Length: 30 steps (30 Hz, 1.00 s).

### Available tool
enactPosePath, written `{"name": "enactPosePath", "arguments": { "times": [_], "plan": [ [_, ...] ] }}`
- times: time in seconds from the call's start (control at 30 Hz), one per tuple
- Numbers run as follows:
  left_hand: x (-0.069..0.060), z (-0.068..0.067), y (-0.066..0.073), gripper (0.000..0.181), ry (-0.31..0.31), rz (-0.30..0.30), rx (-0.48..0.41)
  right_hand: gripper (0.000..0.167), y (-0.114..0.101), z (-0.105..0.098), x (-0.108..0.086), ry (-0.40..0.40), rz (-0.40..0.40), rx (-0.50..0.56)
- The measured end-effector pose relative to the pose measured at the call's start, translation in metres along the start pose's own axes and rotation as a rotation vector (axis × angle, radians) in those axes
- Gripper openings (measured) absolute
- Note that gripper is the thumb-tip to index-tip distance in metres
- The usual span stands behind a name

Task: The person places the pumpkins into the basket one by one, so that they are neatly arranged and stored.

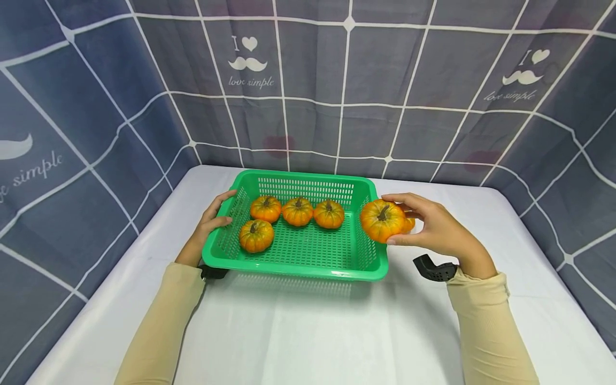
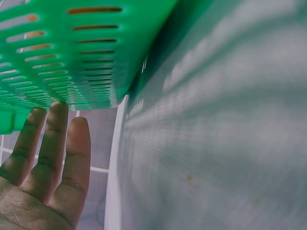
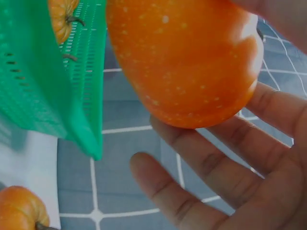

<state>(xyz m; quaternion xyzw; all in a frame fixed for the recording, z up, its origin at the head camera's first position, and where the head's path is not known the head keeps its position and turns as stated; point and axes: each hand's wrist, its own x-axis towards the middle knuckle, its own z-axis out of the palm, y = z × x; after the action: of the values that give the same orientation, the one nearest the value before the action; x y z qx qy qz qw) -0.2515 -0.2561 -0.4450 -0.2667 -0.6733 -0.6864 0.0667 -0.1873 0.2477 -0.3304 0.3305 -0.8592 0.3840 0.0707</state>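
A green plastic basket (image 1: 308,271) stands on the white table with several small orange pumpkins (image 1: 298,212) inside, three in a row at the back and one at the front left. At its left end my left hand (image 1: 210,222) holds the rim, thumb over the edge; the fingers (image 2: 50,148) reach along the outer wall in the left wrist view. My right hand (image 1: 428,222) grips another pumpkin (image 1: 382,220) between thumb and fingers, raised beside the basket's right rim. Partly hidden behind it, one more pumpkin (image 3: 21,208) lies on the table outside the basket.
A white cloth (image 1: 298,331) covers the table. Dark grey checked curtains (image 1: 313,64) with white lines rise behind the table and on both sides. A black wrist mount (image 1: 435,268) sits on the right wrist, and another (image 1: 214,272) on the left.
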Motion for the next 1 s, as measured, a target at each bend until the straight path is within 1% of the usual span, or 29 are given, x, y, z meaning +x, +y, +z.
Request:
{"name": "enactPosePath", "arguments": {
  "times": [0.07,0.2,0.23,0.3,0.33,0.4,0.43,0.6,0.77,0.83,1.0],
  "plan": [
    [-0.001,0.001,0.001,0.068,0.003,-0.029,-0.032,0.077,-0.003,0.0,0.004,-0.019,0.013,-0.019],
    [-0.002,0.001,0.003,0.067,0.006,-0.053,-0.034,0.075,-0.009,0.0,0.012,-0.068,0.071,-0.027],
    [-0.002,0.001,0.004,0.067,0.008,-0.065,-0.051,0.075,-0.01,0.0,0.014,-0.08,0.083,-0.027],
    [-0.002,0.001,0.004,0.067,0.011,-0.075,-0.049,0.074,-0.011,0.002,0.019,-0.105,0.097,-0.025],
    [-0.002,0.002,0.005,0.067,0.01,-0.09,-0.068,0.074,-0.011,0.003,0.022,-0.117,0.098,-0.025],
    [-0.002,0.002,0.005,0.068,0.015,-0.098,-0.066,0.074,-0.011,0.005,0.027,-0.141,0.09,-0.028],
    [-0.002,0.002,0.006,0.068,0.016,-0.107,-0.081,0.074,-0.012,0.006,0.03,-0.153,0.085,-0.029],
    [-0.001,0.004,0.006,0.068,0.022,-0.104,-0.054,0.074,-0.014,0.012,0.042,-0.196,0.074,-0.045],
    [-0.001,0.004,0.007,0.068,0.022,-0.127,-0.078,0.072,-0.017,0.018,0.051,-0.226,0.074,-0.068],
    [-0.001,0.004,0.007,0.068,0.019,-0.123,-0.08,0.072,-0.017,0.021,0.055,-0.241,0.071,-0.057],
    [0.0,0.002,0.005,0.067,0.01,-0.041,0.014,0.073,-0.016,0.027,0.063,-0.283,0.089,-0.036]
  ]
}}
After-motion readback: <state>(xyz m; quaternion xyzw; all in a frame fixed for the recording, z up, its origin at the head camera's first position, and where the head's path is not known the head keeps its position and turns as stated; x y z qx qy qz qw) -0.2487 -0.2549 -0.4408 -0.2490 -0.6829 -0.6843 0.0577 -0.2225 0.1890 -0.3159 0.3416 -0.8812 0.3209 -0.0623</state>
